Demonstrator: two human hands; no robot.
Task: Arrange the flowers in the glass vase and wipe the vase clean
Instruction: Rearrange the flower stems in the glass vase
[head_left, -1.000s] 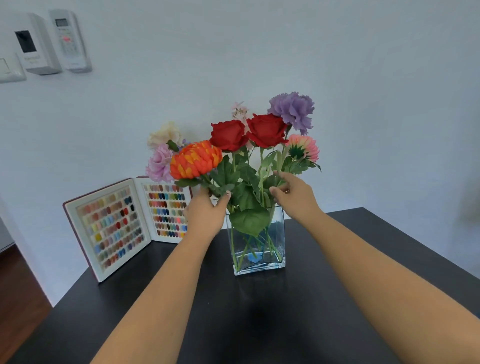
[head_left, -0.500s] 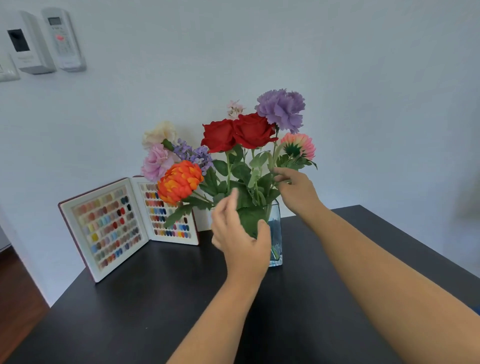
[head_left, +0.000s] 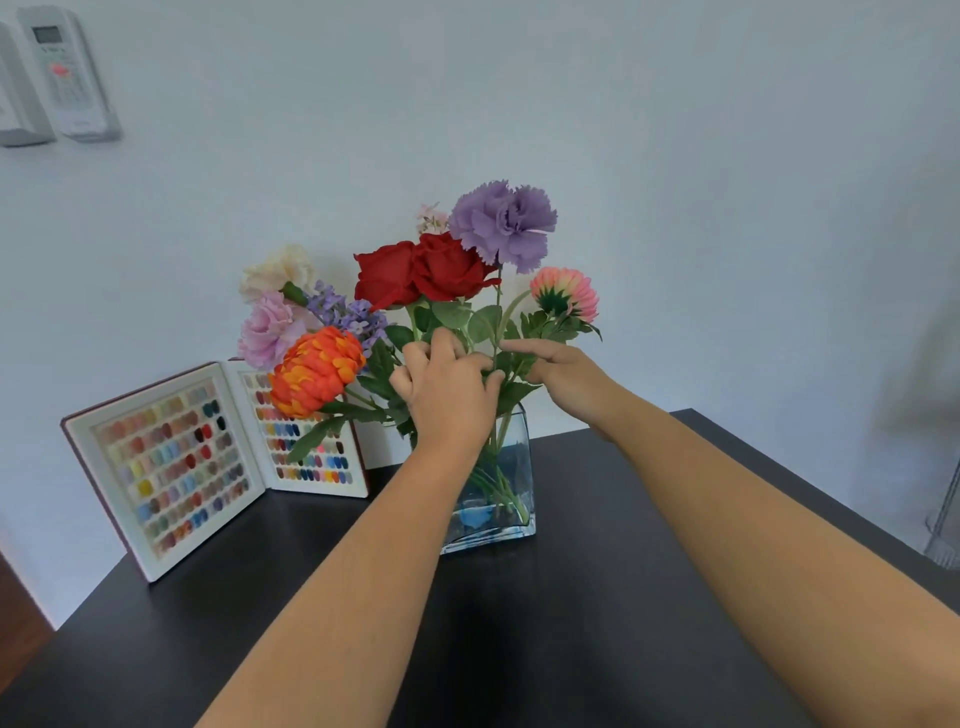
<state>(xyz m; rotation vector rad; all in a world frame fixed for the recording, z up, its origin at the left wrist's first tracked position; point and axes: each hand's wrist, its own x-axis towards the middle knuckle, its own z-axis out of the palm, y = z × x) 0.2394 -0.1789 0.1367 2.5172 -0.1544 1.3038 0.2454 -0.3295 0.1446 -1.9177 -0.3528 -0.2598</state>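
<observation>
A rectangular glass vase with water stands on the black table. It holds a bunch of flowers: two red roses, a purple carnation, a pink dahlia, an orange bloom, and pale pink and cream blooms at the left. My left hand grips the stems and leaves just under the roses, above the vase's rim. My right hand pinches the stems under the carnation and dahlia, forefinger stretched toward them. Its thumb is hidden by leaves.
An open book of nail colour samples stands at the back left of the table, against the white wall. Two remote controls hang on the wall at the top left. A clear object shows at the right edge.
My left hand left the orange bloom's stem, swung right in front of the vase and rose into the stems under the roses. The orange bloom dropped to the left. My right hand stayed on its stems.
</observation>
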